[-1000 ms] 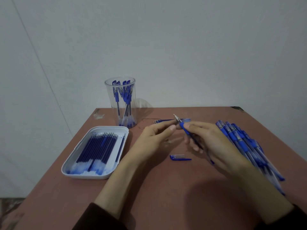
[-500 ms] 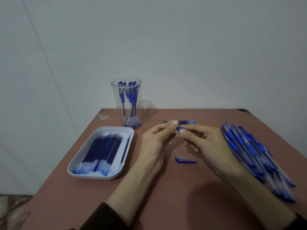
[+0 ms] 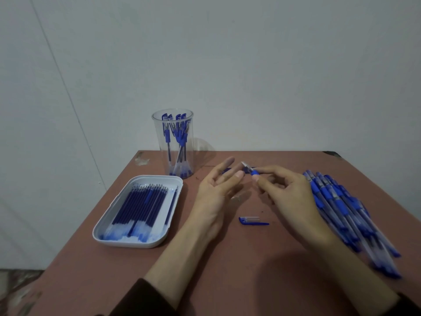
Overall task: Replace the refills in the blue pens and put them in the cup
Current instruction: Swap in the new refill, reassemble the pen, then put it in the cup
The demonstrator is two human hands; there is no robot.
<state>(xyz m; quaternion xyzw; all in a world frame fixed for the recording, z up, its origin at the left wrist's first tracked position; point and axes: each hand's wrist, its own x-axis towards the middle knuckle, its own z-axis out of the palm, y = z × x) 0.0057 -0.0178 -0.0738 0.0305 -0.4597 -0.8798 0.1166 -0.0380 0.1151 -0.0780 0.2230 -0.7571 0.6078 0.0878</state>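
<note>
1. Since half a second ago, the left hand (image 3: 216, 192) has let go of the pen tip. Its fingers are now spread straight and hold nothing, just right of the cup (image 3: 173, 142).
2. The right hand (image 3: 289, 197), farther right of the cup, pinches the blue pen (image 3: 251, 171) at its blue grip. The metal tip points back toward the cup.
3. The hands are apart, with the left fingertips close by the tip.
4. The cup stands upright with several pens inside.
5. A white tray (image 3: 136, 242) of refills (image 3: 141, 206) lies in front of the cup.
6. A pen cap (image 3: 252, 221) lies in front and to the right of the cup. The pile of pens (image 3: 337, 206) lies well right of it.
</note>
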